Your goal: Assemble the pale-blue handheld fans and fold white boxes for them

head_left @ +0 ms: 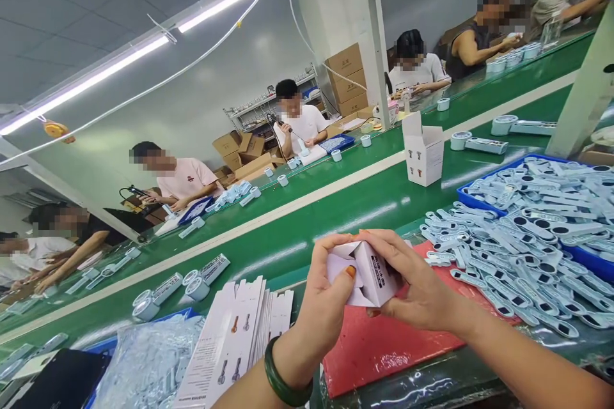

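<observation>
Hands meet over a red mat (pixel 378 345) at the near bench edge. Left hand (pixel 330 287) and right hand (pixel 412 281) both pinch a small white carton (pixel 371 275), held in the air between them, end flaps open. Flat carton blanks (pixel 235 339) lie just left of the mat. Blue-grey handheld devices (pixel 518 249) are heaped to the right, spilling from a blue tray (pixel 467 195). One erected white box (pixel 423 150) stands on the green conveyor belt (pixel 307 223).

Small white carton (pixel 371 275) held between left hand (pixel 330 294) and right hand (pixel 417 284), its flaps partly folded, above red mat (pixel 374 345) on worktop (pixel 268 243). Flat carton blanks (pixel 230 339) stacked just left; pale blue parts (pixel 518 249) heaped right, spilling from blue tray (pixel 467 195).
</observation>
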{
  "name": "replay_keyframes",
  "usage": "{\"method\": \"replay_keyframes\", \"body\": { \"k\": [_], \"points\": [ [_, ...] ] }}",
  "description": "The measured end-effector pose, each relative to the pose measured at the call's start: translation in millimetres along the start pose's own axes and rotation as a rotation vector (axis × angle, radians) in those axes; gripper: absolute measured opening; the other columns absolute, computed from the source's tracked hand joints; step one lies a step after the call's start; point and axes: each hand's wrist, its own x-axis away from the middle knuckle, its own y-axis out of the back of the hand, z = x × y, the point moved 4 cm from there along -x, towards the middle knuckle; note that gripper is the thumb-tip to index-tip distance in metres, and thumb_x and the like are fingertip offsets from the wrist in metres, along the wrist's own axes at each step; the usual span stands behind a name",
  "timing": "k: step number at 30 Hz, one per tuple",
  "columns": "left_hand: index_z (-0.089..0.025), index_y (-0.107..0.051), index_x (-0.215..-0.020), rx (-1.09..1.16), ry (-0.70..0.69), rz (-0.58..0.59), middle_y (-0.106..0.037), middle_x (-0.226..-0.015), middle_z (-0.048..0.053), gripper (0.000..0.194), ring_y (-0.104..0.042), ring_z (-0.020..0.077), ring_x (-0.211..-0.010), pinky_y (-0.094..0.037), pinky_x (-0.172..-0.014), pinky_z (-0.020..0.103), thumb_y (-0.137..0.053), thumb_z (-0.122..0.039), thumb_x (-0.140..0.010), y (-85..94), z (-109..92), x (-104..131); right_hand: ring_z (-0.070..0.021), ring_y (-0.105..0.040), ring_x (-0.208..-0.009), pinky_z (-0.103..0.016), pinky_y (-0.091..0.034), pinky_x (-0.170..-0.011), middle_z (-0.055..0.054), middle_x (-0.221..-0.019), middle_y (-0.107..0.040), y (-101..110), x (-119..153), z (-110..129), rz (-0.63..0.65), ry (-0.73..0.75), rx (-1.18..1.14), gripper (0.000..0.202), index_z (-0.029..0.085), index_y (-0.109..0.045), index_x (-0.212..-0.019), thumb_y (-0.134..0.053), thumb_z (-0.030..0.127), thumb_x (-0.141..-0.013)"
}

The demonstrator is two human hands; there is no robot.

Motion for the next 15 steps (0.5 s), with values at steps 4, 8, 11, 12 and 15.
{"method": "replay_keyframes", "body": {
  "k": [4, 8, 11, 12, 15],
  "points": [
    [-0.03, -0.057, -0.125, 0.018, 0.01, -0.01, -0.063, -0.125, 0.002, 0.039, -0.059, 0.0179, -0.103, -0.047, -0.087, 0.028, -0.065, -0.022, -0.088, 3.8, 2.4, 1.0, -0.0271, -0.043, -0.138, -0.041, -0.041, -0.117, -0.01, -0.151, -0.043, -2.6, 3.1, -0.8, 0.021, -0.007, 0.048, 0.084, 0.03, -0.026, -0.16, -0.072, 0.042, -0.09],
    [-0.029, -0.052, -0.14, 0.228, 0.037, -0.007, -0.063, -0.131, 0.006, 0.052, -0.062, 0.02, -0.106, -0.05, -0.089, 0.029, -0.067, -0.03, -0.09, 3.1, 1.4, -1.5, -0.0318, -0.035, -0.146, -0.055, -0.021, -0.126, -0.008, -0.155, -0.044, -7.7, 2.1, -3.7, 0.036, -0.045, 0.16, 0.087, 0.032, -0.021, -0.161, -0.065, 0.06, -0.091],
    [-0.025, -0.05, -0.142, 0.355, -0.028, -0.064, -0.063, -0.13, 0.009, 0.051, -0.064, 0.0221, -0.108, -0.051, -0.091, 0.033, -0.062, -0.042, -0.095, 0.3, 0.3, -12.5, -0.0336, -0.035, -0.148, -0.062, -0.015, -0.126, -0.01, -0.161, -0.038, -13.3, -1.7, -8.0, 0.017, -0.095, 0.217, 0.087, 0.032, -0.014, -0.163, -0.054, 0.067, -0.095],
    [-0.025, -0.05, -0.142, 0.37, -0.053, -0.083, -0.063, -0.13, 0.01, 0.051, -0.064, 0.0226, -0.108, -0.052, -0.092, 0.033, -0.06, -0.045, -0.096, -1.1, 1.1, -18.0, -0.034, -0.033, -0.149, -0.063, -0.015, -0.126, -0.01, -0.164, -0.034, -14.7, -2.8, -9.4, 0.002, -0.11, 0.231, 0.087, 0.031, -0.011, -0.164, -0.05, 0.069, -0.096],
    [-0.026, -0.049, -0.144, 0.362, -0.086, -0.102, -0.062, -0.131, 0.011, 0.051, -0.064, 0.0219, -0.105, -0.054, -0.087, 0.033, -0.057, -0.048, -0.098, -7.4, 8.1, -36.0, -0.0357, -0.022, -0.155, -0.064, -0.017, -0.125, -0.011, -0.169, -0.022, -14.8, -4.1, -13.8, -0.039, -0.16, 0.243, 0.094, 0.029, -0.005, -0.165, -0.038, 0.08, -0.093]
  ]
}}
